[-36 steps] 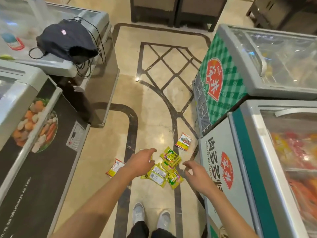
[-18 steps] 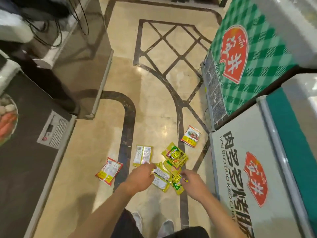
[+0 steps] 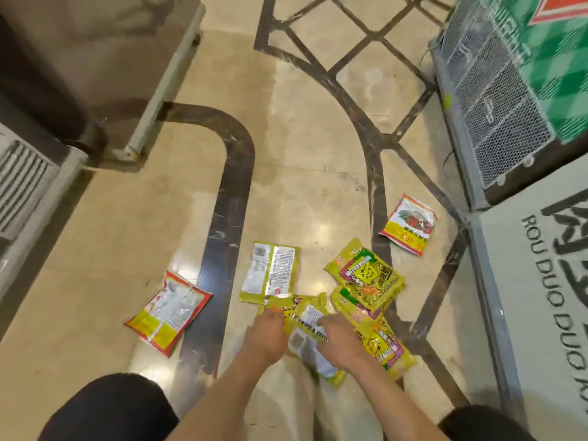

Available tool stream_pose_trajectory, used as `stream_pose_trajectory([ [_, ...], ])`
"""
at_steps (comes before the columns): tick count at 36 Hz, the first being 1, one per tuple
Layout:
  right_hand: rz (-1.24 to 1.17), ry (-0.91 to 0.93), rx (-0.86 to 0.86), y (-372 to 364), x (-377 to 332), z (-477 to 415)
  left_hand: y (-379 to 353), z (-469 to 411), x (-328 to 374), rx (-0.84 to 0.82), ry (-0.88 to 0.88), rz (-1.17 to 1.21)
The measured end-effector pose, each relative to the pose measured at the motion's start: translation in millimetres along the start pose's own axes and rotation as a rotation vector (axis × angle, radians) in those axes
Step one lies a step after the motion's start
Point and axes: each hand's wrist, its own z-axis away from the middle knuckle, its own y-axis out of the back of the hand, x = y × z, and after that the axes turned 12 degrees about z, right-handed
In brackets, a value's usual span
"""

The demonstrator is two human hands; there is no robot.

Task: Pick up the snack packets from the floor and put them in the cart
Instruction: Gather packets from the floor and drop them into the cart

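Yellow snack packet [image 3: 302, 338] lies on the marble floor [image 3: 302, 154] between both hands. The left hand [image 3: 265, 337] curls over its left edge and the right hand [image 3: 342, 342] over its right, seemingly pinching it, though blur hides the fingertips.

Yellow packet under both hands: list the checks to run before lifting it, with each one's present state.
1. Hands on target: left hand and right hand both rest on the face-down yellow foil packet. Ok.
2. Fingers curled round it: hidden under the hands. Cannot tell.
3. Target free of neighbours: its corner overlaps the barcode-side-up yellow packet; a printed yellow packet touches its right side. Not ok.
4. Cart within reach: not in view. Cannot tell.
5. Floor cleared: red-and-yellow packet at left and red-and-white packet at far right lie apart, unpicked. Not ok.
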Motion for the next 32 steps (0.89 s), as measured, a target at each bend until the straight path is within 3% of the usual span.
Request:
stream_pose_trajectory([
  [9, 0.040, -0.075, 0.146, -42.4, 23.0, -37.4, -42.4, -36.4, -52.4, 0.073, 0.145, 0.303],
  [14, 0.147, -0.179, 0.097, -50.2, 27.6, -40.3, -54.8, -42.7, -56.4, 0.157, 0.183, 0.434],
  [20, 0.142, -0.140, 0.059, -52.7, 29.7, -32.7, -47.1, -41.9, -44.4, 0.239, 0.355, 0.717],
  [25, -0.061, -0.122, 0.087, -34.0, 34.4, -22.4, -34.6, -31.3, -30.0, 0.164, 0.289, 0.706],
  [32, -0.087, -0.064, 0.156, 23.5, 28.0, 1.0, -6.2, -19.1, 1.5, 0.164, 0.196, 0.682],
])
